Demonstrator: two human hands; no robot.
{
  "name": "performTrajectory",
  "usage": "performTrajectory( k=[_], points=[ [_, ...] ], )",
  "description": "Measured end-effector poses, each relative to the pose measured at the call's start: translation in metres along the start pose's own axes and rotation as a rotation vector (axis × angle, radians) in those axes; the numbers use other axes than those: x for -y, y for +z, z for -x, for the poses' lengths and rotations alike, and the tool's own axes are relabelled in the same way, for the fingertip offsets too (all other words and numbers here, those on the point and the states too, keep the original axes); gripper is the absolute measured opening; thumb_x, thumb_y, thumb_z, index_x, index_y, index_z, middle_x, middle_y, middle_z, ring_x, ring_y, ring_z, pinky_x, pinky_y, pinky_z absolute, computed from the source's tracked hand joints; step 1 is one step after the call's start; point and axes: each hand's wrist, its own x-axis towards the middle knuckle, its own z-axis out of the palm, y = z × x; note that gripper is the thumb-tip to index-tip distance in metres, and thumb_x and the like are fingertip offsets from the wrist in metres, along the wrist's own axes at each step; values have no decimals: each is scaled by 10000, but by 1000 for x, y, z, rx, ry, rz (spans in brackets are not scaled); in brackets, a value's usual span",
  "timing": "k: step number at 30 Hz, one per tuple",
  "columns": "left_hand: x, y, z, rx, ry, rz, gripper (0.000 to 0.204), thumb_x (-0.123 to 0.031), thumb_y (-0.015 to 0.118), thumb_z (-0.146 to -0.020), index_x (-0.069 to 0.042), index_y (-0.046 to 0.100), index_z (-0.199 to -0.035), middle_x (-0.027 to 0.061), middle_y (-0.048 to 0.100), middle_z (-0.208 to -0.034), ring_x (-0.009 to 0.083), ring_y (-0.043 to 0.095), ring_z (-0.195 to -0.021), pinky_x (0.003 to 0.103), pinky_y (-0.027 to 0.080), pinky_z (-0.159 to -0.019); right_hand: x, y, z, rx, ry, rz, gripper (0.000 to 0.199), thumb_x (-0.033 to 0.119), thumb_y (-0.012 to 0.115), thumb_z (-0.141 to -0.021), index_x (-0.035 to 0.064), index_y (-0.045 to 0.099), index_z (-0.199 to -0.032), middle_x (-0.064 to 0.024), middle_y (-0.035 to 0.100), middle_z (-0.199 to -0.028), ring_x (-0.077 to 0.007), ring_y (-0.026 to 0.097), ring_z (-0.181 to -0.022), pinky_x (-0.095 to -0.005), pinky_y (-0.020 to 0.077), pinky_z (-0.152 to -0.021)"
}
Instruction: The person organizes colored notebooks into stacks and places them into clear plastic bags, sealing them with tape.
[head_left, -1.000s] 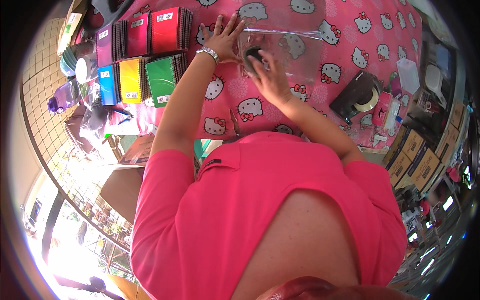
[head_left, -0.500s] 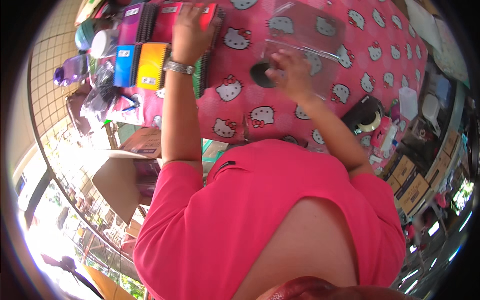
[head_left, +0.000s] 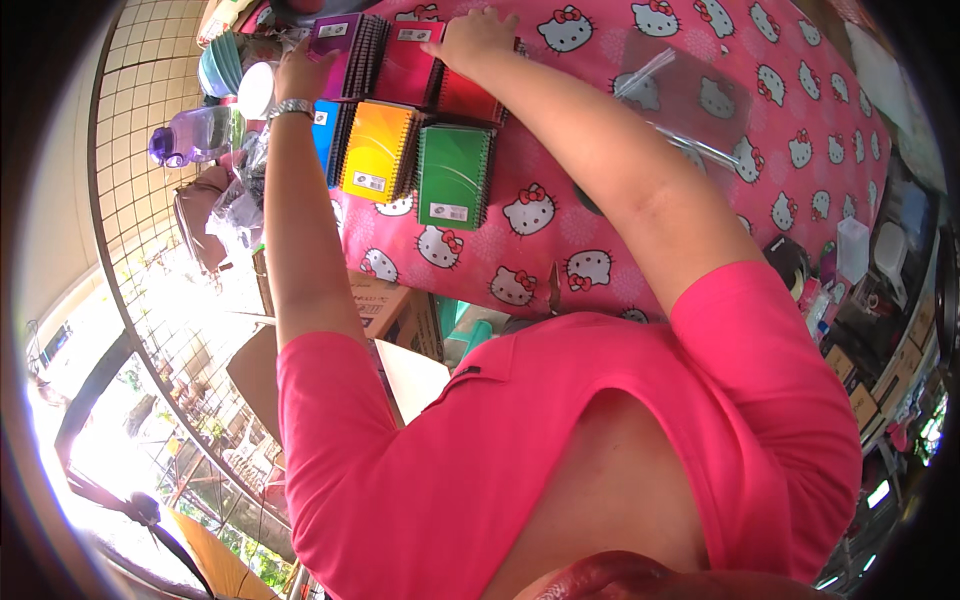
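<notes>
Spiral notebooks lie in two rows on the pink cat-print tablecloth (head_left: 610, 235). At the back are a purple notebook (head_left: 336, 62), a crimson notebook (head_left: 408, 66) and a red notebook (head_left: 468, 98). Closer to me lie a blue notebook (head_left: 326, 138), a yellow notebook (head_left: 374, 148) and a green notebook (head_left: 452, 168). My left hand (head_left: 302, 72) is open along the left side of the purple notebook, thumb toward its edge. My right hand (head_left: 480, 38) spreads its fingers over the far end of the red notebook, with the thumb by the crimson one; it partly hides the red one.
A clear plastic sleeve (head_left: 690, 100) lies to the right. Left of the notebooks are a white round container (head_left: 257, 90), teal bowls (head_left: 222, 68), a purple bottle (head_left: 195, 137) and crumpled plastic (head_left: 240, 205). A black tape dispenser (head_left: 786, 262) sits at the right edge.
My left hand has moved left from the red notebooks to the purple one's side. My right hand has left the dark round object by the sleeve and reached to the red notebook.
</notes>
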Motion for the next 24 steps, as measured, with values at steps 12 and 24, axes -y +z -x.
performTrajectory(
  k=[12, 24],
  points=[
    [0, -3, -13, 171, -103, 297, 645, -396, 793, -649, -2, 604, -1123, 130, 683, -955, 271, 655, -888, 367, 511, -799, -4, 2, 3, -465, -137, -863, 330, 185, 759, -651, -5, 617, -880, -182, 656, -772, -299, 658, -773, -392, 510, -733],
    [21, 19, -26, 149, -129, 223, 845, -507, 786, -592, -47, 539, -1256, 231, 553, -1234, 362, 533, -1144, 428, 419, -975, -8, 32, 65, -361, 503, -635, 645, 306, 809, -668, -45, 460, -1082, -213, 503, -1094, -370, 535, -1018, -420, 468, -871]
  ],
)
